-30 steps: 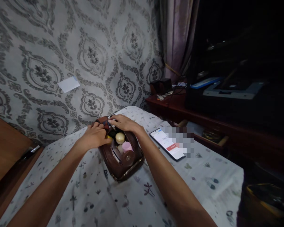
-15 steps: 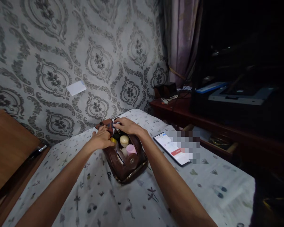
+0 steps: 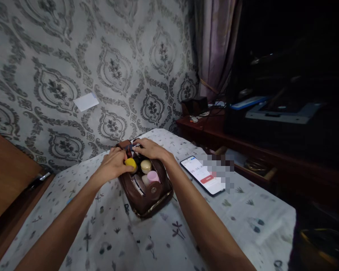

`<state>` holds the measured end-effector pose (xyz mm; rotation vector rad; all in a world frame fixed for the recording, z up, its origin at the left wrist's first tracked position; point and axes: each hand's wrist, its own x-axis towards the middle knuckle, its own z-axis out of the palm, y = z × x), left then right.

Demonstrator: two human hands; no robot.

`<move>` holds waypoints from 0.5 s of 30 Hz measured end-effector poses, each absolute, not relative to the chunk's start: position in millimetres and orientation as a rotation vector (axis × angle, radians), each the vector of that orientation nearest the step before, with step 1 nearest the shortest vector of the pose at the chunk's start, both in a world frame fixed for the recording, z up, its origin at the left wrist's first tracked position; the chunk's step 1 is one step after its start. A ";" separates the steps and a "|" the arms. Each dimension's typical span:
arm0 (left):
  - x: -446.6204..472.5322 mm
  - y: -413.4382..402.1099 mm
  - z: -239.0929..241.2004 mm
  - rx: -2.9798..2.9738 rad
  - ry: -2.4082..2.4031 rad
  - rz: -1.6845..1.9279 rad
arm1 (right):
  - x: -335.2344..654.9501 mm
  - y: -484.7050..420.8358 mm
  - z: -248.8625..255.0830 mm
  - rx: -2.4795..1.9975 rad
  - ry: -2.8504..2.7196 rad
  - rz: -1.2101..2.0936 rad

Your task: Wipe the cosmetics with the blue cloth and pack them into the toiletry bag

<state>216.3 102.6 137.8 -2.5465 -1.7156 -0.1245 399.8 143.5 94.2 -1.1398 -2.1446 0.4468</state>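
Note:
A brown zip-up toiletry bag [image 3: 147, 203] stands open on the patterned sheet, packed with small containers. My left hand [image 3: 113, 163] is closed at its far left rim, thumb and fingers around a container with a yellow lid [image 3: 130, 164]. My right hand [image 3: 152, 149] reaches across the far right side, its bent fingers gripping the bag's far edge; the fingertips are partly hidden. Inside the bag, close by, are a jar with a cream lid [image 3: 146, 166] and a pink cap [image 3: 153, 177]. A clear, flat-sided item [image 3: 138, 185] leans at the left wall.
Right of the bag lies a phone [image 3: 203, 176] with a lit timer screen. An open drawer [image 3: 254, 167] in a dark red desk [image 3: 200, 126] is beyond the bed edge. A wooden board [image 3: 14, 180] stands at left, and a patterned wall [image 3: 115, 71] behind.
My left thumb has shifted lower, and more of the yellow lid shows between thumb and fingers. My right hand stays at the bag's far edge. The view has turned slightly.

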 end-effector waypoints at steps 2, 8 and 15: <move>214.7 102.7 140.7 -2.566 -1.735 -0.192 | 400.0 144.0 94.0 -1.128 -2.151 0.450; 214.0 99.1 149.5 -2.665 -1.815 -0.375 | 400.0 144.7 93.1 -1.120 -2.150 0.434; 223.5 84.3 168.2 -2.637 -1.756 -0.350 | 400.1 142.2 94.3 -1.174 -2.124 0.462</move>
